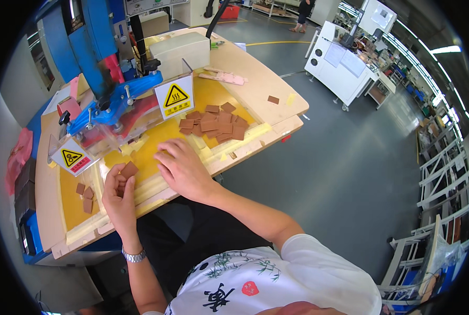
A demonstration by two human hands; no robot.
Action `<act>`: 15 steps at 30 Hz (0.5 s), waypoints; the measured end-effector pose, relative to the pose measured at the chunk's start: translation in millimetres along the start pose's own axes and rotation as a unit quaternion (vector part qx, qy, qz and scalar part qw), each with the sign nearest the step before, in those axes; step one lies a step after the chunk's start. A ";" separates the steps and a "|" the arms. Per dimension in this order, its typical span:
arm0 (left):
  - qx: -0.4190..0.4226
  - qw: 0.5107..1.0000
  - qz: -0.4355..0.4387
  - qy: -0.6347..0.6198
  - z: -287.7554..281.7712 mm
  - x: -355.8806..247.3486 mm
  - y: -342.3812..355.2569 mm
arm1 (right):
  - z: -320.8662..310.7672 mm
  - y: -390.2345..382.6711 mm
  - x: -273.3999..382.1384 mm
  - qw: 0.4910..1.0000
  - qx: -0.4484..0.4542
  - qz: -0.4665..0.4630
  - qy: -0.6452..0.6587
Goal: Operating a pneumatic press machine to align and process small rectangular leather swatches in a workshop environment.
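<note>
Brown and flat, one piece [130, 169] sits pinched between the thumb and fingers of the left hand [120, 199], over the tabletop [266, 84]. The right hand [186, 172] is near it, fingers bent — whether they grip anything, I cannot tell. A heap of similar pieces [216, 126] lies beyond the right hand, a small cluster [88, 206] left of the left hand — near a warning sign [72, 156].

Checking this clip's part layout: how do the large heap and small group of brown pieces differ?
The large heap has many overlapping pieces; the small group has a few. The large heap lies beyond the right hand; the small group lies left of the left hand. Both comprise flat brown pieces.
</note>
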State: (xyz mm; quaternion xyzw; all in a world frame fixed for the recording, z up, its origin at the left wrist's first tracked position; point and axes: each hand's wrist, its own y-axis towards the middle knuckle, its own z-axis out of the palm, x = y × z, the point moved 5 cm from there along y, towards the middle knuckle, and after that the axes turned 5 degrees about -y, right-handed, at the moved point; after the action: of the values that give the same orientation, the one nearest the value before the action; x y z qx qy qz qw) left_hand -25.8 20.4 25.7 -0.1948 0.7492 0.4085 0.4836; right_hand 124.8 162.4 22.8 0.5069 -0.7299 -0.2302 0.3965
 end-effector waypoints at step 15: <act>-0.006 0.999 0.034 0.025 4.9 -3.9 3.7 | 43.9 58.3 -68.7 0.758 0.214 0.351 0.507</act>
State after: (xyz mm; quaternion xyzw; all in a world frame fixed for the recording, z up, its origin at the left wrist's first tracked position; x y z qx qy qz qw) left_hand -23.8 26.1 29.8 -0.1822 0.7650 0.4243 0.4490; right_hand 68.4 245.0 16.7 0.3294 -0.5795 0.3773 0.6428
